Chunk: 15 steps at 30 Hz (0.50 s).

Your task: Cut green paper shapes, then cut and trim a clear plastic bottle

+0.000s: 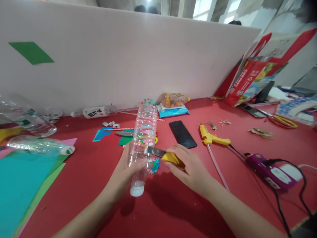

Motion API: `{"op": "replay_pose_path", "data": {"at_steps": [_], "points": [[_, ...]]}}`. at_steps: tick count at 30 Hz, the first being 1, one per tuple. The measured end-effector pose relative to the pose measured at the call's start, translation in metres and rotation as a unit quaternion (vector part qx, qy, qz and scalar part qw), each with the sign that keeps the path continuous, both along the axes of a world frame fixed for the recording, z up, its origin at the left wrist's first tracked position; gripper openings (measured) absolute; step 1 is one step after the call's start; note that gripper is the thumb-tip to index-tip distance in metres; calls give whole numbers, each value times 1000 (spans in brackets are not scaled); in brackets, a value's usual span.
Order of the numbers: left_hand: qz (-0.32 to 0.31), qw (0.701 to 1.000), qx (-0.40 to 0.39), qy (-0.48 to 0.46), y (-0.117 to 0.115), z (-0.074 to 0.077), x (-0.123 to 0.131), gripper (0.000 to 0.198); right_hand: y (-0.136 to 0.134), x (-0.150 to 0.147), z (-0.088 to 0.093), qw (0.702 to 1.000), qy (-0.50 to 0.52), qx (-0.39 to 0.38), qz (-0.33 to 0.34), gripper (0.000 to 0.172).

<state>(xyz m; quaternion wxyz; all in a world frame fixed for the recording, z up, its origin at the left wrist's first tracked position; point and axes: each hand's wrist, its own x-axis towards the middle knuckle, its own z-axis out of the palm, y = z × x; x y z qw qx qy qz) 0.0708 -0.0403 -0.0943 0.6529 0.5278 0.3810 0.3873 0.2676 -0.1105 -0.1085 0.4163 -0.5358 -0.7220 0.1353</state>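
My left hand (126, 168) is wrapped round a clear plastic bottle (143, 132) held out over the red table (99, 185), its white cap (137, 190) pointing toward me. A yellow utility knife (164, 155) is gripped in my right hand (190, 167), and the grey blade touches the bottle's side just above my left fingers. Small coloured paper bits (155, 165) lie on the table under the bottle.
A black phone (182, 134), a yellow glue gun (213, 137) and a purple power strip (268, 172) with cables lie to the right. Sheets of coloured paper (22, 185) and other empty bottles (39, 145) sit left. A white partition (123, 59) stands behind; scissors (282, 120) far right.
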Motion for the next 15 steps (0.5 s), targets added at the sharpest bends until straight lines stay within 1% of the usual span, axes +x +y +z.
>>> {"op": "replay_pose_path", "data": {"at_steps": [3,5,8,10,11,13,15], "points": [[2,1000,0,7,-3,3,1,57,0,-2,1,1000,-7,3,-11,15],[11,1000,-6,5,-6,5,2,56,1,-3,-1,1000,1,3,-31,15],[15,1000,-15,6,-10,6,2,56,2,-4,-3,994,44,7,-97,16],[17,999,-18,22,-12,7,2,56,2,-6,0,985,86,24,-145,17],[19,999,-16,34,-12,7,2,56,2,-9,3,981,107,30,-158,16],[24,998,-4,64,-13,6,3,58,1,-15,10,978,138,26,-157,8],[19,995,23,96,-13,4,4,63,-1,-23,15,980,146,7,-134,2]]}}
